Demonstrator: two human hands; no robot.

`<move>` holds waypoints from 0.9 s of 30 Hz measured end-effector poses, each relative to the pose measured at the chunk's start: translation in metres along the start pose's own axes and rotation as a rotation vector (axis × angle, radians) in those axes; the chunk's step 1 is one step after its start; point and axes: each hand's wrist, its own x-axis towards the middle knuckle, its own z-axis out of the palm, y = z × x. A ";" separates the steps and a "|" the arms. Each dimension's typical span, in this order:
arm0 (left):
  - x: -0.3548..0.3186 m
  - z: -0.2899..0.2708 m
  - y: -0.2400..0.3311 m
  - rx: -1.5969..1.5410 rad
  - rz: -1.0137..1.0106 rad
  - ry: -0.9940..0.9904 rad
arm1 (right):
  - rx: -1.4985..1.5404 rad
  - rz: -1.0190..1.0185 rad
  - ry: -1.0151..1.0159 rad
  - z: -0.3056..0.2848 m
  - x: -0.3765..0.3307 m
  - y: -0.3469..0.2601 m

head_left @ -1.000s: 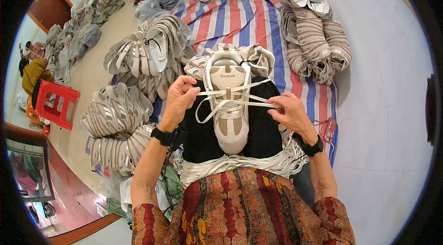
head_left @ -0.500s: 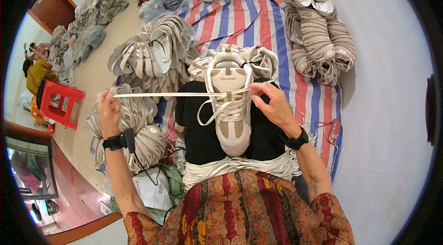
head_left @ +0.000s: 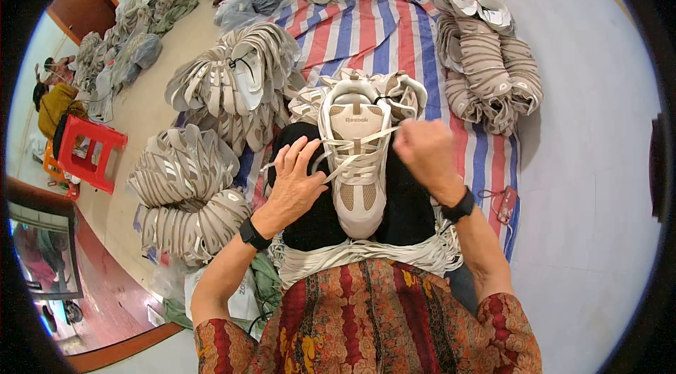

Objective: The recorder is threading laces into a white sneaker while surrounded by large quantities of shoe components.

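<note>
A beige and white sneaker (head_left: 358, 194) rests toe toward me between my black-clad thighs, its pale lace (head_left: 359, 163) threaded across the tongue. My left hand (head_left: 292, 184) is beside the shoe's left edge with fingers apart. Part of a loose lace shows around those fingers, its end sticking out to their left. On the other side, my right hand (head_left: 426, 159) is closed and blurred by motion. A lace stretches from the top eyelets to this hand. Across my lap lies a thick bunch of white laces (head_left: 366, 254).
Bundles of shoe uppers (head_left: 190, 170) are stacked at the left, with another pile (head_left: 489, 64) at the right. More uppers lie behind the sneaker on a striped sheet (head_left: 373, 29). A red stool (head_left: 91, 152) stands at far left, and another person (head_left: 60, 103) sits beyond it.
My left hand has come in from far left to the shoe, and the lace stretched out there is now slack. My right hand has closed and moved slightly right.
</note>
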 end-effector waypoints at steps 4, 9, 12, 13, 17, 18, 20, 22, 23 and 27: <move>0.020 -0.006 0.000 -0.267 -0.055 0.079 | -0.077 0.421 0.158 -0.031 -0.020 0.063; 0.040 0.011 -0.006 -0.545 -0.291 0.138 | -0.093 0.158 -0.094 -0.014 -0.051 0.064; 0.037 0.015 -0.009 -0.634 -0.386 0.126 | 0.340 0.130 -0.030 0.007 -0.044 0.033; 0.035 0.014 -0.008 -0.601 -0.360 0.121 | 0.553 0.240 -0.110 0.011 -0.038 0.023; 0.034 0.013 -0.005 -0.540 -0.307 0.140 | 0.789 0.429 -0.379 0.025 -0.032 0.007; 0.034 0.011 -0.003 -0.537 -0.310 0.138 | 0.794 0.429 -0.380 0.023 -0.028 0.005; 0.035 0.007 0.003 -0.292 -0.190 0.303 | 0.872 0.499 -0.477 0.016 -0.018 0.003; 0.035 0.006 0.007 -0.215 -0.189 0.327 | 0.939 0.521 -0.489 0.020 -0.017 0.001; 0.035 0.005 0.009 -0.137 -0.191 0.355 | 1.007 0.538 -0.502 0.022 -0.018 0.001; 0.033 0.007 0.013 -0.062 -0.078 0.382 | 0.958 0.532 -0.476 0.025 -0.017 0.000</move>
